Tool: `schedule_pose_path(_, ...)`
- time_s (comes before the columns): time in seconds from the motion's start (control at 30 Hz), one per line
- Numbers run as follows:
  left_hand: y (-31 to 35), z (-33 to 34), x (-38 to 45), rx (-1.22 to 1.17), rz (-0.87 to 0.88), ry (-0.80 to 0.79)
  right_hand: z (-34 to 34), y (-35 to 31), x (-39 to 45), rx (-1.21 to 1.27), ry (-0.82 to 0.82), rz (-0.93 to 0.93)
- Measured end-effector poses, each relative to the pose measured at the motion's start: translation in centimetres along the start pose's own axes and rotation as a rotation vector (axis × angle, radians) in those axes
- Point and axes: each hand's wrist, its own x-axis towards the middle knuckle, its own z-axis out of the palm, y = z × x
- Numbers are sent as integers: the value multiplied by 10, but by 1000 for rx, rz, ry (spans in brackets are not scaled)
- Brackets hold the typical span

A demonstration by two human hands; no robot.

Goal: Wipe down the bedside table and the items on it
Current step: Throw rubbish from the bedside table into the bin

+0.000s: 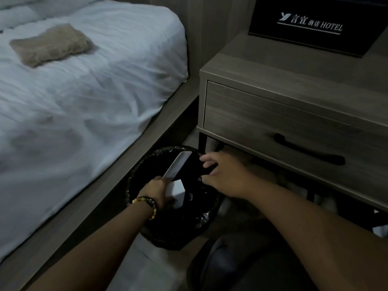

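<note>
"HOTEL" read on black box (315, 24) atop bedside table (273, 66). Flat card, possibly, gripped by left hand (157, 190) over bin (147, 227); right hand (222, 173) relaxed, fingers loosely spread.

Head view: from the person's head, facing forward and down, close over both forearms
Frame: bed (84, 91) left, bedside table (294, 106) right (only one view)
</note>
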Motion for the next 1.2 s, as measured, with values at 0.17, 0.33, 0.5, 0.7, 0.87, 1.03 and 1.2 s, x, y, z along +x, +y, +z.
schedule_pose_path(0.17, -1, 3, 2, 26, 23, 21, -4, 2, 6, 5, 67, 24)
schedule_pose_path(0.33, -3, -39, -35, -43, 240, 203, -3, -8, 6, 0, 98, -10)
schedule_pose_path(0.5, -9, -69, -93, -466, 386, 245, -2, -28, 2, 163, 153, -24)
schedule_pose_path(0.7, -12, -72, -111, -595, 445, 28, 6, -40, -6, 232, 61, -83)
schedule_pose_path(0.87, 6, -89, -102, -792, 353, 318, 7, -34, -9, 54, 123, -157)
schedule_pose_path(1.03, 18, -102, -82, -362, 366, 314, 10, -26, -6, -24, 126, -213)
schedule_pose_path(1.2, 11, -58, -54, -281, 140, 580, 5, -21, -1, -125, 163, -115)
